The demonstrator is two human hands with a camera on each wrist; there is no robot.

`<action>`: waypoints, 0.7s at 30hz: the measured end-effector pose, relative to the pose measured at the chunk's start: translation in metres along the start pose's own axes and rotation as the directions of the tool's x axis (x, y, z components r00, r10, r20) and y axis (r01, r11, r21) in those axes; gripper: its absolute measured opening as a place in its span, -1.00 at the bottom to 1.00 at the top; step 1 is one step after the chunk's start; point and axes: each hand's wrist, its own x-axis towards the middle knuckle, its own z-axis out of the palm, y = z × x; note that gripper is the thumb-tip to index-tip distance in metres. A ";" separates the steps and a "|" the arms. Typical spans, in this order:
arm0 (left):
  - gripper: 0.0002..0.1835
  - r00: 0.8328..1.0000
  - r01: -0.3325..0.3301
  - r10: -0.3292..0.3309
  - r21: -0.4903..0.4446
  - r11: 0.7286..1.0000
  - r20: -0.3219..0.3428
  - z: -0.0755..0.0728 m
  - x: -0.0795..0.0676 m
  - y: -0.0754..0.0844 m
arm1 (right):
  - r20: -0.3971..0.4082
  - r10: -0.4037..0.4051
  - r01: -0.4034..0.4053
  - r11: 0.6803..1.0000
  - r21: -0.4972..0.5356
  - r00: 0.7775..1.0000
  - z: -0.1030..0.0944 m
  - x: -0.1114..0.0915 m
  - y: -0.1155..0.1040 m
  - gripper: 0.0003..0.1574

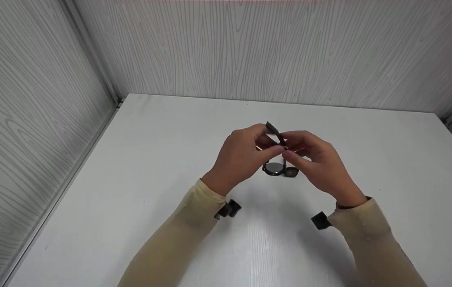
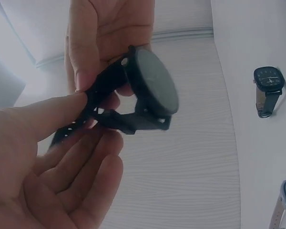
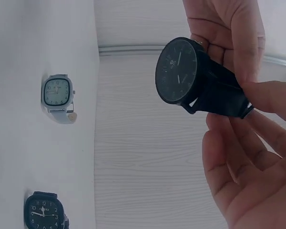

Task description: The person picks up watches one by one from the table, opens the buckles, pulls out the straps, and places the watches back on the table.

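Note:
Both hands hold a black wristwatch (image 1: 274,169) with a round dial, raised over the table. Its dark dial with pale hands shows in the right wrist view, where the round watch (image 3: 176,71) is tilted. My left hand (image 1: 241,155) pinches the black strap (image 2: 107,83) between thumb and fingers; the strap's holed end sticks out past the thumb. Opposite it, my right hand (image 1: 317,163) pinches the strap as well, thumb close to the left thumb. The fingers partly hide where the strap's two ends meet.
On the white table (image 1: 130,167) lie a square black watch (image 2: 268,81) and a pale square watch (image 3: 57,93). Pale wood-grain panels (image 1: 233,52) stand behind and at the left. Each wrist carries a small black camera block (image 1: 320,220).

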 end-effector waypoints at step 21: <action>-0.88 0.994 -0.037 0.039 -0.023 0.999 0.099 -0.009 0.002 -0.004 | -0.009 0.031 -0.032 0.997 -0.074 0.999 0.001 0.001 0.003 -0.74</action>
